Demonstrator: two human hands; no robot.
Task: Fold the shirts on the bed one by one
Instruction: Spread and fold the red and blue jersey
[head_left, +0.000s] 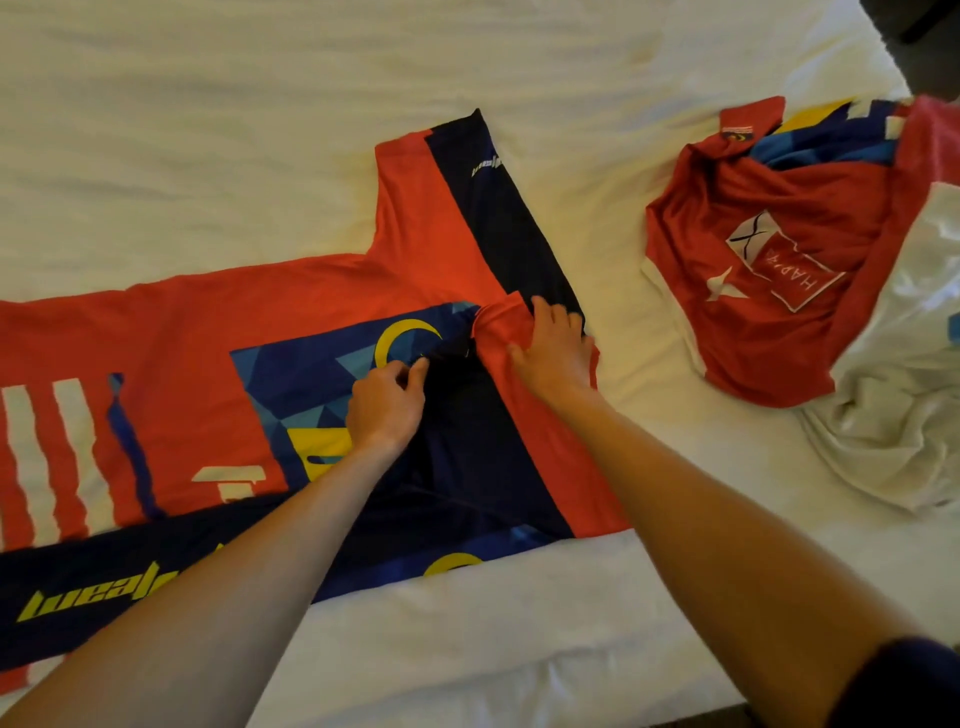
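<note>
- Red, slippery-looking cloth is lying spread across the white bed (363, 62): a red and navy shirt (197, 332) is sitting flat in the middle, its body running off to the left and one sleeve pointing toward the far side.
- At the collar end, the left hand (387, 402) is pinching a bit of dark cloth near the neck opening between thumb and fingertips.
- Just beside it, the right hand (556, 353) is lying on the red collar area with fingers bent over the cloth, pressing and gathering it; whether it is truly gripping is hard to tell.
- To the right, well apart, a crumpled pile of shirts (769, 270) is waiting, a red one on top and a white one under it, near the bed's right edge.
- Judging from this, the collar is being straightened before the folding proper.
- Likely trouble: the smooth fabric could be sliding under the pressing hand, so a tug on the neck might be dragging the whole shirt askew and wrinkling the near navy panel.
- Uneven pull by the two hands could be leaving the collar twisted, giving a lopsided fold.
</note>
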